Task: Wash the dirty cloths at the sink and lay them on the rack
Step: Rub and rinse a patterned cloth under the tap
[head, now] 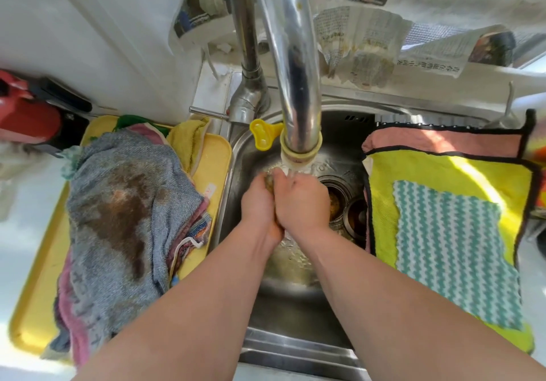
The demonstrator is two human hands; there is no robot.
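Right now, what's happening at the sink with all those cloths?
A person squeezes a small brownish cloth between the left hand and right hand under water running from the shiny metal tap into the steel sink. A grey towel with a big brown stain tops a pile on the yellow plastic tray at left. At right, a teal-and-white zigzag cloth lies flat on a yellow black-edged cloth.

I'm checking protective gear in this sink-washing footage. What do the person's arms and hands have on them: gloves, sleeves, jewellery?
Nothing is worn. The left forearm and right forearm are bare to the frame edge, with no sleeves in view. The left hand and right hand have no gloves, and no watch, bracelet or ring shows on the visible sides.
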